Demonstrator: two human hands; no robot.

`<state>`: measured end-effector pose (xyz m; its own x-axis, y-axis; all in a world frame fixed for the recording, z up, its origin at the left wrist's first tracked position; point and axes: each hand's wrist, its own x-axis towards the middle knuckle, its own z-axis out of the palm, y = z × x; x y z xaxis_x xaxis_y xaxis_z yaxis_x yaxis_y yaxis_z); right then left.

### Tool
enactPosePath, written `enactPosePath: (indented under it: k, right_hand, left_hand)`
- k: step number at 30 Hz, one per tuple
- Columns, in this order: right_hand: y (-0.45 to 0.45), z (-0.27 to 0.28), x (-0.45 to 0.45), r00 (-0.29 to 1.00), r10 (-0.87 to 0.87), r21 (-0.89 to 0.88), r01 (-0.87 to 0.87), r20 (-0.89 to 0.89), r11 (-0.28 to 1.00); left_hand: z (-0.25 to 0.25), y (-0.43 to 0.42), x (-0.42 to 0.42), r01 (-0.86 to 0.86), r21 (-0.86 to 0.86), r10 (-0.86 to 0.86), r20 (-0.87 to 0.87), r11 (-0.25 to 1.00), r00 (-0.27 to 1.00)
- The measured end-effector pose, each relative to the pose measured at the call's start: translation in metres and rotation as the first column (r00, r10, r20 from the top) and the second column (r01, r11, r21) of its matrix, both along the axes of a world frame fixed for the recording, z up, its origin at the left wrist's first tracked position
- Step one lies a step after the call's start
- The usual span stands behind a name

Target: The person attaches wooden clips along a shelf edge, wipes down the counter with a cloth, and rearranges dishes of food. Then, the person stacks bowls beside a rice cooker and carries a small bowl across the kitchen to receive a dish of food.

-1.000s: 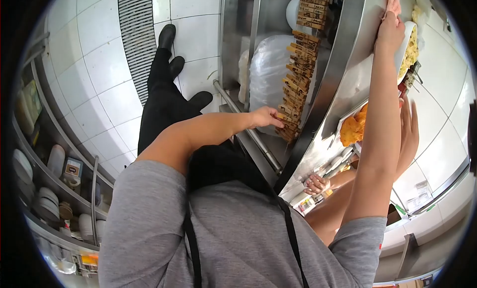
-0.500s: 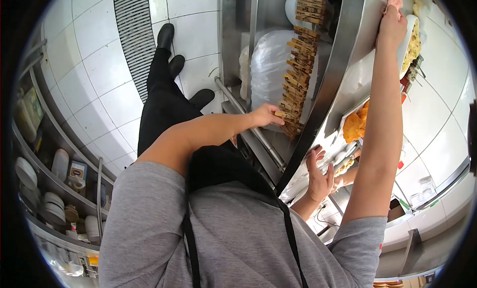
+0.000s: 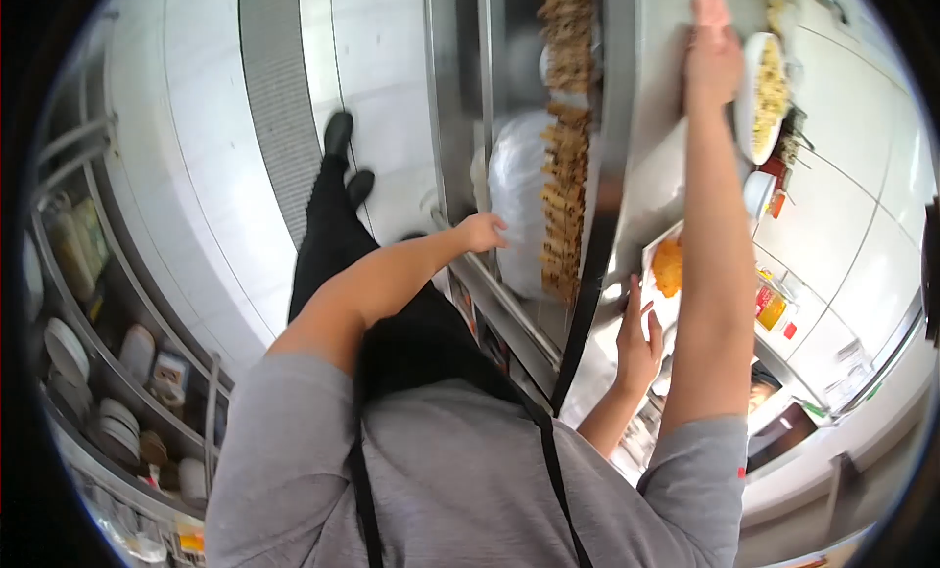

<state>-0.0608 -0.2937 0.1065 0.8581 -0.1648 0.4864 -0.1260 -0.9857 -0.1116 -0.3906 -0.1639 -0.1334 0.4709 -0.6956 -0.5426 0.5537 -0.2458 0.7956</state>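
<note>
Head view: the left hand (image 3: 482, 232) has pulled clear of the wooden clothespins (image 3: 563, 215) rowed beside the desk (image 3: 654, 152), fingers curled, their grip unclear! Right hand (image 3: 713, 64) meets something pink (image 3: 712, 8); blur hides whether its fingers clamp.

A clear gap lies between the bare left hand (image 3: 482, 232) and the dense row of tan wooden clothespins (image 3: 563, 196), which blocks a straight reach toward the stainless-steel surface (image 3: 656, 166). Beside the clothespins, a bulky translucent plastic bag (image 3: 519, 191) takes up room. A bare steel strip runs alongside the right forearm; beyond the arm stands a white oval dish (image 3: 749, 98). A co-worker's bare hand (image 3: 638, 351) and orange fried food (image 3: 668, 267) crowd the near end.
</note>
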Motion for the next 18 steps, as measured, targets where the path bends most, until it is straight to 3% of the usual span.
enactPosePath:
  k: [2, 3, 4, 5, 6, 7, 8, 9, 10, 11, 12, 13, 14, 16, 17, 18]
  right_hand:
    - [-0.032, -0.031, 0.013, 0.993, 0.089, -0.342, -0.056, 0.083, 0.938]
    - [0.018, -0.002, -0.015, 0.992, -0.104, -0.351, 0.124, 0.075, 0.928]
    - [0.021, 0.001, -0.013, 0.985, -0.070, -0.515, 0.142, 0.157, 0.845]
    - [0.017, 0.003, -0.008, 0.996, 0.073, -0.163, -0.064, 0.054, 0.985]
    - [0.029, 0.017, -0.014, 0.988, 0.104, -0.064, -0.097, 0.117, 0.993]
    - [0.030, 0.019, -0.012, 0.970, 0.202, -0.139, -0.184, 0.133, 0.973]
    - [0.037, 0.023, -0.017, 0.998, 0.051, -0.020, -0.050, 0.047, 0.999]
    - [0.041, 0.015, -0.018, 0.998, -0.012, -0.217, 0.027, 0.068, 0.976]
    - [0.042, 0.018, -0.020, 0.987, 0.003, -0.166, 0.023, 0.158, 0.986]
    - [0.053, 0.043, -0.028, 0.998, -0.064, -0.152, 0.063, -0.001, 0.986]
    - [0.052, 0.051, -0.032, 0.998, -0.060, 0.002, 0.060, -0.016, 0.998]
    - [0.044, 0.033, -0.028, 0.997, -0.080, 0.066, 0.079, 0.011, 0.995]
    - [0.061, 0.075, -0.044, 0.996, -0.029, 0.207, 0.045, -0.079, 0.977]
    - [0.050, 0.053, -0.037, 0.997, -0.013, 0.184, 0.026, -0.070, 0.983]
    - [0.047, 0.048, -0.035, 0.998, -0.052, 0.177, 0.059, -0.045, 0.982]
    - [0.047, 0.042, -0.033, 0.998, -0.060, 0.120, 0.060, -0.003, 0.991]
  left_hand:
    - [0.011, 0.043, 0.041, -0.081, 0.084, 0.075, 0.069, 0.993, 0.995]
    - [0.013, 0.063, 0.063, -0.144, 0.139, 0.131, 0.100, 0.980, 0.986]
    - [0.019, 0.081, 0.087, -0.204, 0.179, 0.181, 0.139, 0.962, 0.974]
    - [0.051, 0.104, 0.115, -0.282, 0.223, 0.277, 0.054, 0.933, 0.959]
    - [0.066, 0.123, 0.139, -0.376, 0.200, 0.371, 0.061, 0.905, 0.926]
    - [0.069, 0.139, 0.159, -0.446, 0.164, 0.450, 0.011, 0.880, 0.893]
    - [0.050, 0.154, 0.182, -0.478, 0.094, 0.480, -0.005, 0.873, 0.877]
    - [0.066, 0.167, 0.202, -0.538, 0.043, 0.538, -0.002, 0.842, 0.843]
    - [0.084, 0.175, 0.225, -0.570, 0.054, 0.569, 0.036, 0.820, 0.821]
    - [0.085, 0.180, 0.254, -0.576, 0.020, 0.576, -0.001, 0.817, 0.817]
    - [0.112, 0.175, 0.279, -0.640, 0.082, 0.642, 0.005, 0.764, 0.767]
    - [0.117, 0.175, 0.306, -0.681, 0.003, 0.678, 0.086, 0.733, 0.730]
    - [0.126, 0.176, 0.332, -0.701, -0.086, 0.704, 0.174, 0.708, 0.689]
    - [0.151, 0.167, 0.380, -0.722, -0.257, 0.753, 0.384, 0.643, 0.534]
    - [0.170, 0.160, 0.401, -0.690, -0.280, 0.736, 0.391, 0.667, 0.553]
    - [0.191, 0.157, 0.421, -0.601, -0.415, 0.725, 0.484, 0.683, 0.490]
